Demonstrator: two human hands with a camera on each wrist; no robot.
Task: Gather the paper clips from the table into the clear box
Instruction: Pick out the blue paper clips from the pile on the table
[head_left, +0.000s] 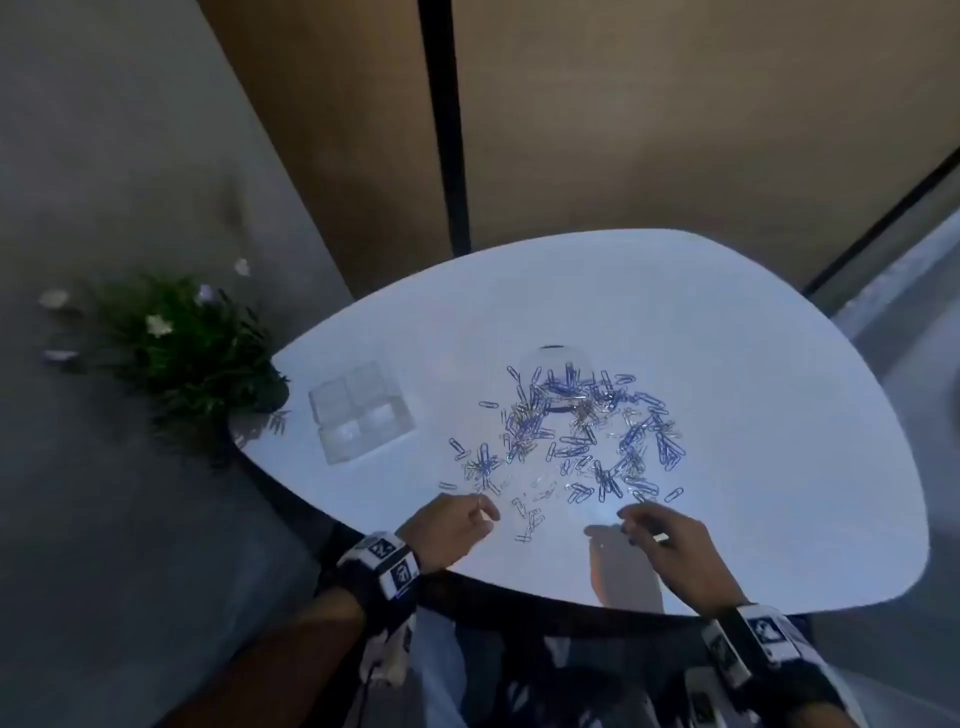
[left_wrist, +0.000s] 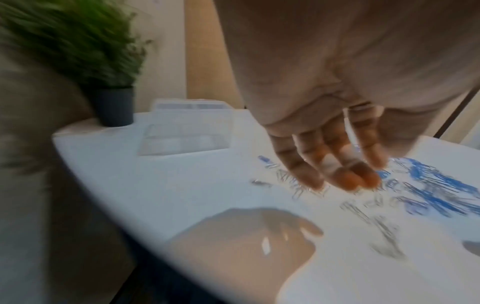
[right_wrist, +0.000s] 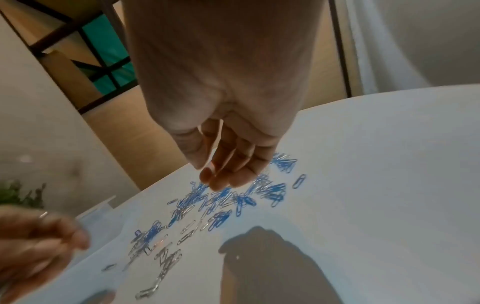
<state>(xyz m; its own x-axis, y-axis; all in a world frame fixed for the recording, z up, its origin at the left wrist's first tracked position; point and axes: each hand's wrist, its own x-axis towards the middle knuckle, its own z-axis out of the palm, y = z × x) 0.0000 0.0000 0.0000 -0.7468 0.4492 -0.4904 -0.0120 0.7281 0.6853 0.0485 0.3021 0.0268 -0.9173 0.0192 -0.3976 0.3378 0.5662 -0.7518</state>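
Blue and silver paper clips (head_left: 571, 441) lie scattered over the middle of the white table (head_left: 753, 364). The clear compartmented box (head_left: 363, 410) stands to their left, with no clips visible in it. My left hand (head_left: 485, 512) hovers at the near-left edge of the scatter and pinches a silver paper clip (right_wrist: 43, 215) in curled fingers. My right hand (head_left: 631, 519) hangs above the near-right clips (right_wrist: 221, 201) with loosely curved fingers (right_wrist: 233, 176) that show nothing in them. The left wrist view is blurred; the box (left_wrist: 187, 131) shows beyond the left fingers (left_wrist: 345, 181).
A potted plant (head_left: 192, 343) in a dark pot (left_wrist: 111, 107) stands at the table's left corner, just behind the box. A clear round holder (head_left: 558, 364) with a dark rim sits among the far clips. The table's curved near edge runs under both wrists.
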